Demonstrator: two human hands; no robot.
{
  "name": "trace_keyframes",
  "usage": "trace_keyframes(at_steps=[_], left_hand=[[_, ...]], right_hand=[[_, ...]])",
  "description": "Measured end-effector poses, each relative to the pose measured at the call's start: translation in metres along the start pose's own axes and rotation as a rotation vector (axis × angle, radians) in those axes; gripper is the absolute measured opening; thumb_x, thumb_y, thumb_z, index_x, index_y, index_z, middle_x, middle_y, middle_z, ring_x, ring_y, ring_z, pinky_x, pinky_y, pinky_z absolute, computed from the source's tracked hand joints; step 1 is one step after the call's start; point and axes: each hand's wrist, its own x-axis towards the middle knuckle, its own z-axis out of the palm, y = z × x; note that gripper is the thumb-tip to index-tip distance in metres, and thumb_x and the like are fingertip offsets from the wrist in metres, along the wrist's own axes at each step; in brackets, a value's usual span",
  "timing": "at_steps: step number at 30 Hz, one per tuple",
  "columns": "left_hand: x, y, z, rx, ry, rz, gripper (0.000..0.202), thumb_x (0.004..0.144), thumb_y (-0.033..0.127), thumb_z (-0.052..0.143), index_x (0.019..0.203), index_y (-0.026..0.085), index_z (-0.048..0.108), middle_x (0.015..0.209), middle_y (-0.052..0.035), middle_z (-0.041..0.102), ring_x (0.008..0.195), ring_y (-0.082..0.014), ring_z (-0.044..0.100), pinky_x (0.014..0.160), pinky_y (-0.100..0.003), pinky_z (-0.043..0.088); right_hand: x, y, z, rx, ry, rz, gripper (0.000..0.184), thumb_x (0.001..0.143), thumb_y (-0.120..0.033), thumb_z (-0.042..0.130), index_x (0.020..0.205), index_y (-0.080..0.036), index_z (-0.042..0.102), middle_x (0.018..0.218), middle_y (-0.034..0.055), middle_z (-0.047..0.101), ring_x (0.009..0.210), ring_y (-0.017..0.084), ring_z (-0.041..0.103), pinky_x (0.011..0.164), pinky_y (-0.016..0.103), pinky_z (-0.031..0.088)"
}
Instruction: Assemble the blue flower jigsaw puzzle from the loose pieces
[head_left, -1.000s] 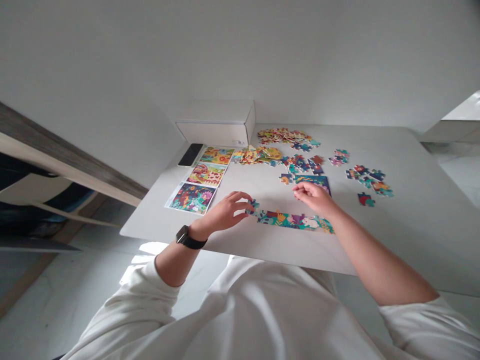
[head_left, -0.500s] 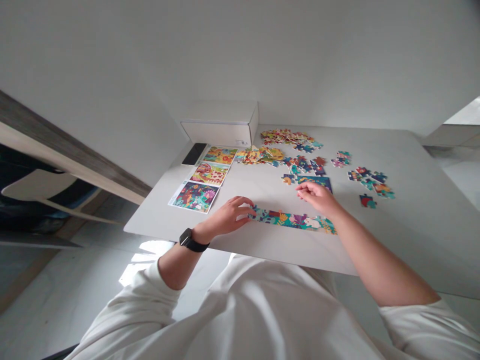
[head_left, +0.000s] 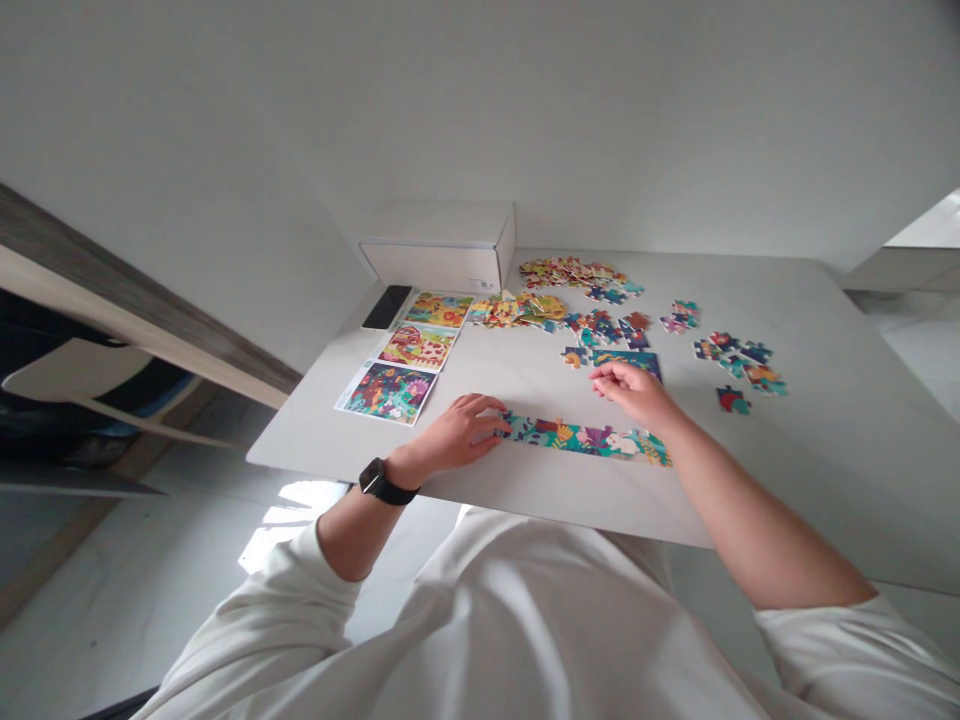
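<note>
A joined strip of jigsaw puzzle (head_left: 574, 438) lies along the front of the table, showing plants and a white rabbit. My left hand (head_left: 461, 432) rests at its left end, thumb and fingers apart, the fingertips touching the end piece. Above the strip's right half, my right hand (head_left: 630, 392) hovers with its fingers curled together; whether a piece is in them I cannot make out. Just behind that hand is a dark blue joined puzzle section (head_left: 626, 358), partly covered by it. Loose puzzle pieces (head_left: 600, 328) lie beyond.
Three picture sheets (head_left: 391, 392) lie in a column at left, beside a black phone (head_left: 387, 307). A white box (head_left: 435, 262) stands at the back. Piles of yellow-red pieces (head_left: 566, 271) sit near it. More loose pieces (head_left: 742, 362) are spread at right on the white table (head_left: 825, 450).
Both hands keep nearly the same place and pose. The whole view has shifted very slightly; no piece has visibly moved.
</note>
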Motion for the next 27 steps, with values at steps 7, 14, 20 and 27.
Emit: trace_keyframes(at_steps=[7,14,20,27], left_hand=[[0.002,0.003,-0.002,0.021,0.013,0.012,0.023,0.106,0.031,0.066,0.122,0.031,0.082,0.138,-0.0096,0.071,0.125,-0.0271,0.067,0.114,-0.048,0.052],[0.032,0.001,-0.015,0.018,0.013,0.081,0.022,0.109,0.035,0.063,0.115,0.03,0.083,0.129,-0.0084,0.075,0.117,-0.0249,0.072,0.11,-0.046,0.053],[0.092,-0.013,-0.028,0.029,0.042,0.147,0.028,0.109,0.044,0.06,0.12,0.029,0.081,0.129,-0.0087,0.076,0.12,-0.0279,0.071,0.112,-0.049,0.053],[0.143,-0.041,-0.013,-0.138,0.133,0.048,0.038,0.108,0.052,0.056,0.121,0.024,0.079,0.124,-0.0097,0.078,0.115,-0.0267,0.073,0.105,-0.043,0.059]], right_hand=[[-0.001,-0.001,0.0,-0.01,0.003,-0.017,0.04,0.087,-0.061,0.079,0.103,-0.024,0.077,0.096,0.007,0.079,0.088,0.024,0.073,0.082,0.039,0.06],[0.002,0.003,-0.001,0.006,0.038,0.011,0.035,0.088,-0.056,0.077,0.104,-0.025,0.076,0.095,0.006,0.08,0.088,0.023,0.073,0.081,0.037,0.058],[0.006,0.004,-0.008,-0.059,0.078,0.005,0.024,0.092,-0.046,0.074,0.104,-0.025,0.077,0.094,0.0035,0.079,0.087,0.021,0.073,0.085,0.036,0.058],[0.01,0.009,-0.017,-0.034,0.104,0.042,0.022,0.091,-0.042,0.073,0.105,-0.025,0.076,0.094,0.0032,0.078,0.084,0.019,0.07,0.08,0.033,0.055]])
